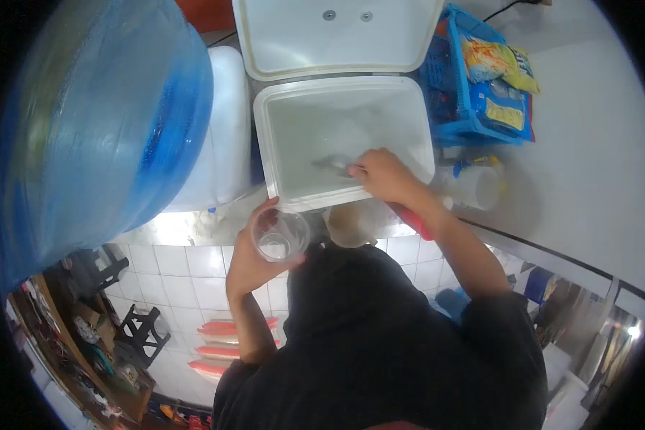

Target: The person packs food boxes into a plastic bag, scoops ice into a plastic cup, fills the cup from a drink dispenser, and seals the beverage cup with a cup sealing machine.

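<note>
My left hand (247, 261) is wrapped round a clear plastic cup (281, 235), its mouth facing up, just in front of a white cooler's near left corner. Inside the open cooler (261, 136) my right hand (380, 174) grips a metal scoop (337, 165); its fingers are closed on the handle near the front wall. The scoop's head is blurred, and the cooler's contents look pale and hard to make out. A round container (346, 223) with something beige stands below the cooler's front edge.
The cooler's lid (337, 39) stands raised behind. A large blue water bottle (115, 122) and a white container (229, 129) are at left. At right are a blue basket (464, 86) with snack packets, a clear jar (476, 186) and something red (414, 221).
</note>
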### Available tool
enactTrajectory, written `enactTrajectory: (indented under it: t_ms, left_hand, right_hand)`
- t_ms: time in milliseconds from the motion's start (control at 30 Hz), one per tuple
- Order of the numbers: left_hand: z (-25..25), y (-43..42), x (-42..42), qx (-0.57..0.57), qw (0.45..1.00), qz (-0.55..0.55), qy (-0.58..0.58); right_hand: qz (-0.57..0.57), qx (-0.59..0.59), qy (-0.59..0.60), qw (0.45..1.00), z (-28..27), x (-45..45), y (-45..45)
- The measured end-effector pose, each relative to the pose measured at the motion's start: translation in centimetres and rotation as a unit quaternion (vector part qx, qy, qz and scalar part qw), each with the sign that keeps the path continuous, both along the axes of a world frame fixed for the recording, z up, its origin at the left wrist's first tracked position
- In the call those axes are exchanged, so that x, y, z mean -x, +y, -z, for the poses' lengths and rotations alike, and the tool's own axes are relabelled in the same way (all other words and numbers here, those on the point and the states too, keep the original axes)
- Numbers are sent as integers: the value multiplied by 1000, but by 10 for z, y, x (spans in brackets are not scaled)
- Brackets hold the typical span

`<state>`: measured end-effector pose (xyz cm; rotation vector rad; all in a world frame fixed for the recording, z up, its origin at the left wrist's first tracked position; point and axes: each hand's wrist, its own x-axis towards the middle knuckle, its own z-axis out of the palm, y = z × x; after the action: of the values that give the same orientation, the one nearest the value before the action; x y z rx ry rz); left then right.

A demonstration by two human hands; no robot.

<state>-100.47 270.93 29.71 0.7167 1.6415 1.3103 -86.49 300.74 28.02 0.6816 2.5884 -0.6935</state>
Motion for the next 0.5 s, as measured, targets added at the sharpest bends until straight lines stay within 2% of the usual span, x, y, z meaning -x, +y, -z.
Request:
enactTrajectory:
  t_ms: [100,167,200,267,300,367,433,467,500]
  left_hand:
    - [1,2,-2,-7,1000,-12,14]
    - [5,-1,-8,-13,1000,-19,18]
    - [6,-1,-10,-19,999,-22,20]
    - [7,-1,-12,-28,999,-24,23]
    - [7,0,-13,-28,999,-29,29]
    - [6,0,-14,-32,998,-35,36]
    - [5,1,-12,-30,998,-30,46]
    - [5,3,-11,-34,998,-31,47]
    - [4,2,-9,-32,997,-32,54]
  right_hand:
    - [45,31,36,998,-35,21,-10]
    - [-113,-117,19,986,-85,18,0]
    - [-115,-114,17,987,-98,14,9]
    - [-6,-185,-58,981,-112,17,33]
    - [-6,-186,-58,981,-105,19,39]
    - [-1,-136,-179,974,-67,19,53]
    - [-122,-85,-217,965,27,3,72]
    - [-122,-89,-217,964,19,5,66]
    - [-47,-64,-194,978,5,8,48]
